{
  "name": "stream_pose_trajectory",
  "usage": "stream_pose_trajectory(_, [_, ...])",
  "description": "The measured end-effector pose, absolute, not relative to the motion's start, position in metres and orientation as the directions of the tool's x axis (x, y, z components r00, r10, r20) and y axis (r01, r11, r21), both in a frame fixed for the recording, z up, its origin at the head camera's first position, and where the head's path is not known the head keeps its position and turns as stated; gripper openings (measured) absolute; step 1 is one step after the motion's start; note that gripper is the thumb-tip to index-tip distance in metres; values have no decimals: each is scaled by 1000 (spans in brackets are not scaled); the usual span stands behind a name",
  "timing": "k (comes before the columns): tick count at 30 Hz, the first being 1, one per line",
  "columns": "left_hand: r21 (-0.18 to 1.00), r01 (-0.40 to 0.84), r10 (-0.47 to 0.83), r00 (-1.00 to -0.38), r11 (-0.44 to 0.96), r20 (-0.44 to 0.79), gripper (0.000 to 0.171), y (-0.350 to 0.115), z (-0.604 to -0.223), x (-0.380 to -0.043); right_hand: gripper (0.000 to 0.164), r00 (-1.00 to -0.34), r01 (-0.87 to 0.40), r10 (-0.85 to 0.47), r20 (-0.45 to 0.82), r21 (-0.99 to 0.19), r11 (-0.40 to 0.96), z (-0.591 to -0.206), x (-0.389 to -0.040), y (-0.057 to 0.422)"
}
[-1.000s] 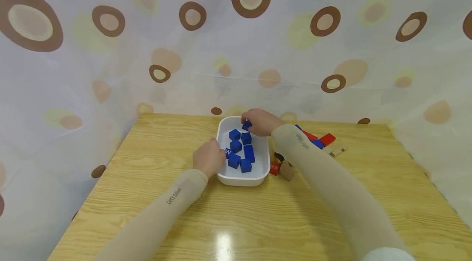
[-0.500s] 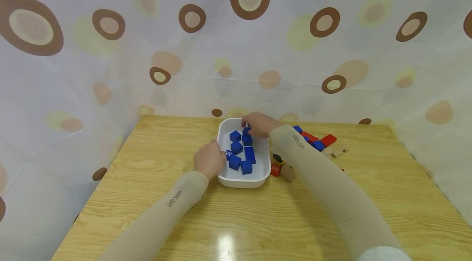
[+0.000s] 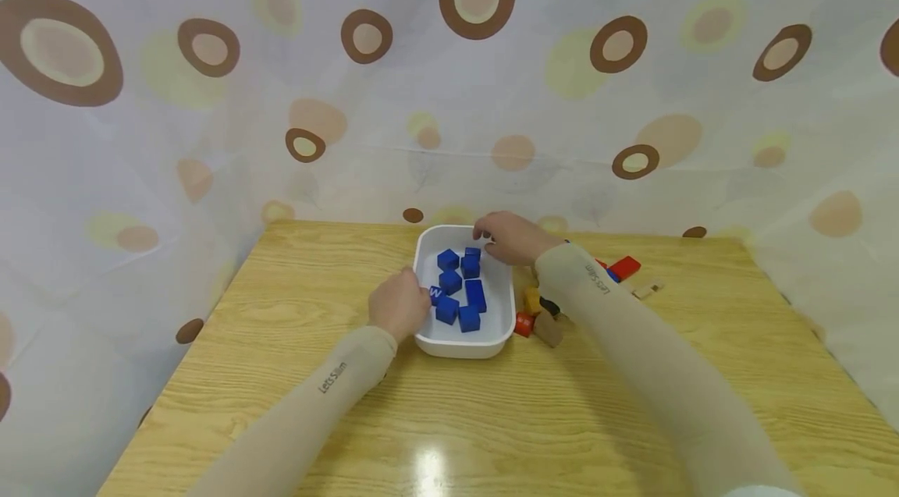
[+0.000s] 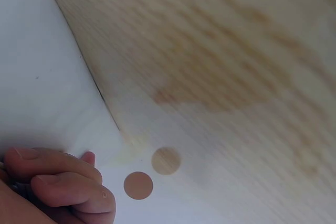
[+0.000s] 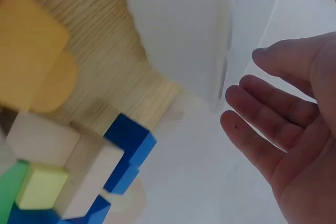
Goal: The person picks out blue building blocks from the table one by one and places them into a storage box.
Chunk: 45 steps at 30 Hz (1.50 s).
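Note:
A white plastic tub (image 3: 463,350) stands on the wooden table, holding several blue cubes and a blue rectangular block (image 3: 475,296). One cube, marked with a W (image 3: 435,293), lies against the left wall. My left hand (image 3: 399,303) grips the tub's left rim; its curled fingers (image 4: 68,187) show against the outer wall in the left wrist view. Over the far right corner is my right hand (image 3: 514,238), fingers loosely extended and holding nothing. A blue cube (image 3: 473,253) lies just below and left of it. The right wrist view shows the empty palm (image 5: 299,161) beside the tub wall.
Right of the tub are a red block (image 3: 524,324), a tan block (image 3: 548,330) and a yellow block (image 3: 532,300). Farther right, partly behind my right forearm, lie another red block (image 3: 624,268) and wooden pieces (image 3: 648,289). A patterned curtain (image 3: 449,91) hangs behind the table.
My right hand has let go of a blue cube at the tub's far end, and its fingers have spread as it drew back to the right. The left hand stays on the rim.

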<state>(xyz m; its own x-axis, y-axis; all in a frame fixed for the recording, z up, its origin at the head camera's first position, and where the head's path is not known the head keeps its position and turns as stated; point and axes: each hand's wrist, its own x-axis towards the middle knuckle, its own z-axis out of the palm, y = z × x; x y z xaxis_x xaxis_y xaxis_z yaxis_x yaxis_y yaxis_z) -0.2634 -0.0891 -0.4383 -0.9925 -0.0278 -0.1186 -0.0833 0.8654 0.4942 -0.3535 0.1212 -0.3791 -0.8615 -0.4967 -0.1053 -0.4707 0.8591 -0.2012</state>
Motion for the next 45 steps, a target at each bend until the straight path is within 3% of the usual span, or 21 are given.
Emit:
stream_pose_trajectory(7, [469,-66,-31,-996,880,-82,31,-92,-441,-266,29,-858,-496,-513,-23,-220,840,-377,-344,153])
stream_pose_trajectory(19, [466,-86,-43,-994,881,-101,33,-98,-442,-269,32,-862,-483,-505,-53,-219,848,-389,-353,194])
stream_pose_trajectory(27, [454,-81,-40,-994,887,-98,35,-99,-443,-267,43,-879,-410,-453,-151,-247,878,-400,-363,201])
stream_pose_trajectory(38, [477,-94,-42,-992,874,-118,39,-92,-443,-265,53,-891,-380,-411,-191,-178,908,-414,-375,197])
stream_pose_trajectory(45, [500,-92,-37,-992,861,-118,39,-89,-442,-266,47,-900,-370,-386,-204,-114,922,-415,-375,190])
